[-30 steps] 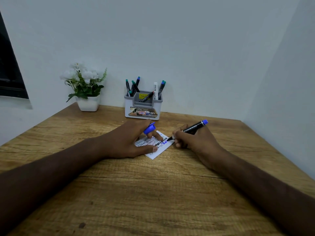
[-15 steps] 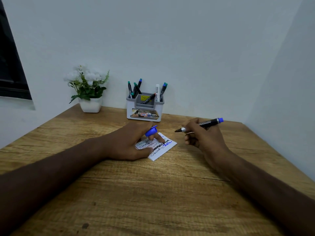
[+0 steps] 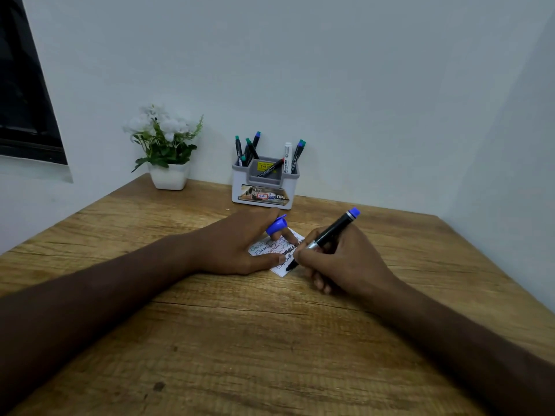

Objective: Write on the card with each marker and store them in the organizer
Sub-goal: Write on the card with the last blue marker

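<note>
Change: marker (image 3: 329,234) brought back down from mid-air; tip now set on card (image 3: 271,249).
Right hand (image 3: 339,261): clamped on marker, frame centre.
Left hand (image 3: 240,244): card pinned flat to worktop (image 3: 270,340), blue cap (image 3: 276,225) gripped between fingers.
Organizer (image 3: 264,187): upper centre, markers stored.

The small white card (image 3: 271,249) lies flat on the wooden desk, covered in handwriting of several colours. A black marker (image 3: 326,237) with a blue end — uncapped — slants tip-down onto its near corner. The grey-and-white organizer (image 3: 264,187) stands upright by the wall, holding several markers.

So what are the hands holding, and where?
Right hand grips the blue marker low on its barrel; left hand pinches its blue cap.
</note>
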Tool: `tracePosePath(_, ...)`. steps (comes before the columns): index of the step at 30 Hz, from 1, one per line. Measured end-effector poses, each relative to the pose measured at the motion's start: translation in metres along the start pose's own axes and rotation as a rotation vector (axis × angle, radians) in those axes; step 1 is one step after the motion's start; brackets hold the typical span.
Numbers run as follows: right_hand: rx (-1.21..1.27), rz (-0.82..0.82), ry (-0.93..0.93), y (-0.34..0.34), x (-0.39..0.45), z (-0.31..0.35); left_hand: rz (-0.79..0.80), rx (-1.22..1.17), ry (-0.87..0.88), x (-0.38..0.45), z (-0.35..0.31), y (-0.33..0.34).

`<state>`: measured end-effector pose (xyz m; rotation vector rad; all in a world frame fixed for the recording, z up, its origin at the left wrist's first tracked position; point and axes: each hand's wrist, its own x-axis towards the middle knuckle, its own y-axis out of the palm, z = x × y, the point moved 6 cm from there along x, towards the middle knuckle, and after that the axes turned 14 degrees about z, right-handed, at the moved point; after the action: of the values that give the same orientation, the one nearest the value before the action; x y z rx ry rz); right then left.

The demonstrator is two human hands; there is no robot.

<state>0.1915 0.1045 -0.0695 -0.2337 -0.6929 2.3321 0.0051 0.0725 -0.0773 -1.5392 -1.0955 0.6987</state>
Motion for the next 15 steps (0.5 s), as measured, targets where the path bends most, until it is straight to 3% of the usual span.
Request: tracePosePath(15, 0.017, 0.015, -0.007, -0.0005, -0.0006, -0.0009, -0.006, -0.012, 0.008, 0.0006, 0.0003, -0.0011)
